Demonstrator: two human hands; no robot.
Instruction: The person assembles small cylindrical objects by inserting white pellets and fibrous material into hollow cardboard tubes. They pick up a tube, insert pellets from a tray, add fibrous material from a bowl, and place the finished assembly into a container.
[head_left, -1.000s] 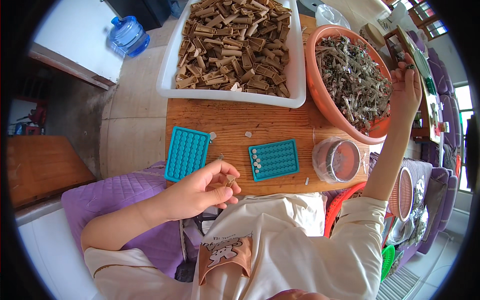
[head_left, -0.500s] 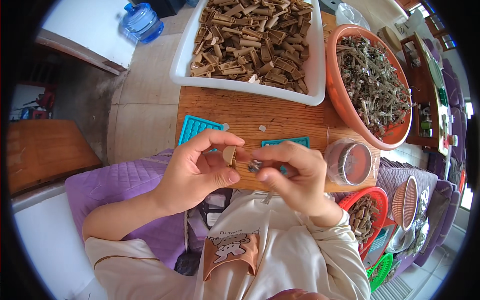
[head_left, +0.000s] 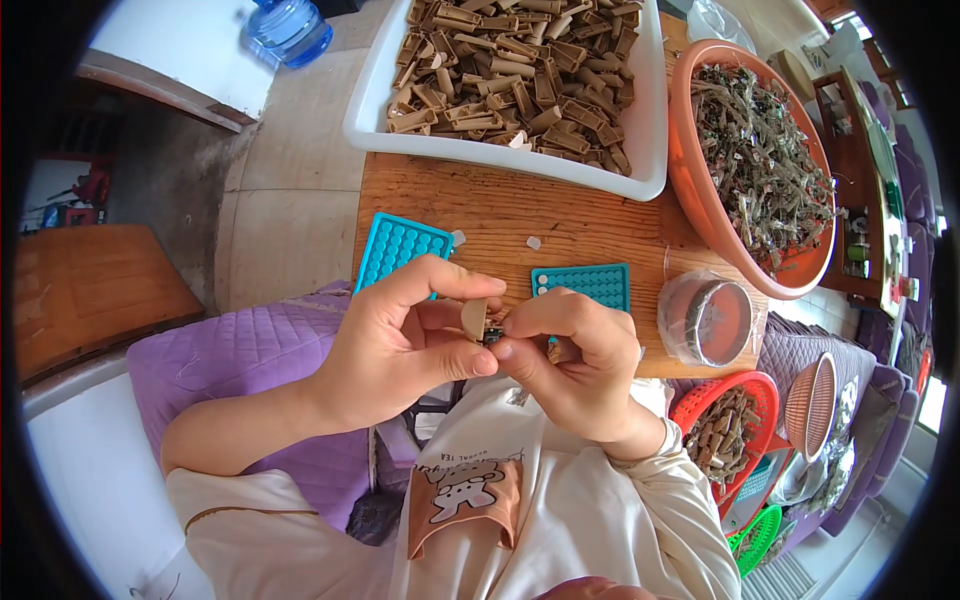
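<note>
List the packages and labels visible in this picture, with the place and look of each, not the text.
Clear plastic bag: right on the wooden table, round, holding a dark disc.
Blue water bottle: upper left on the floor, translucent.
Printed patch: on the cream shirt, brown with a cartoon figure.

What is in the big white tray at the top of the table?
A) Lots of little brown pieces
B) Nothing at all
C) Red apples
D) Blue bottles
A: the white tray is heaped with small tan-brown pieces, lying beyond the two teal trays on the wooden table.
</note>
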